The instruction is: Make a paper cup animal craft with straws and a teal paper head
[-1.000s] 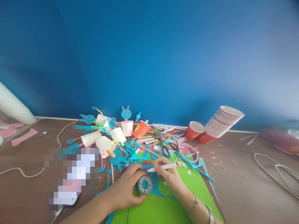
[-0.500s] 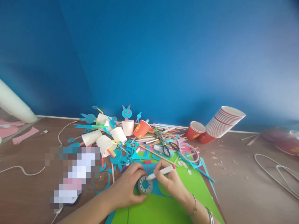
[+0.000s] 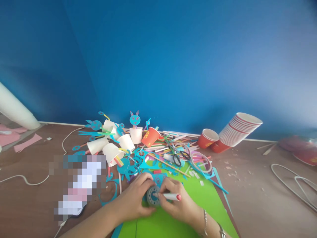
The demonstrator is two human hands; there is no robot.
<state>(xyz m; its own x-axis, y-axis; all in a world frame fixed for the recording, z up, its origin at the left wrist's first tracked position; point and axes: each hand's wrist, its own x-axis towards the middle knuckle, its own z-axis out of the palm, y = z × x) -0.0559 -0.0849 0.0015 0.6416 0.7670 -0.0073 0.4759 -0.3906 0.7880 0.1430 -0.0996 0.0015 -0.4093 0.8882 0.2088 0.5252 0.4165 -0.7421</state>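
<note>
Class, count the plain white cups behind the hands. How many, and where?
5: an upright cup below the blue animal face; a tilted cup just left; the nearest cup; the leftmost cup; a back cup behind those two. Others may be hidden.

Soft light reaches the fingers. Beyond them the blue wall pales rightward, dims leftward and carries a faint shadow. Blocky pixelation covers a patch to their left; outermost areas look stretched and blurred.
</note>
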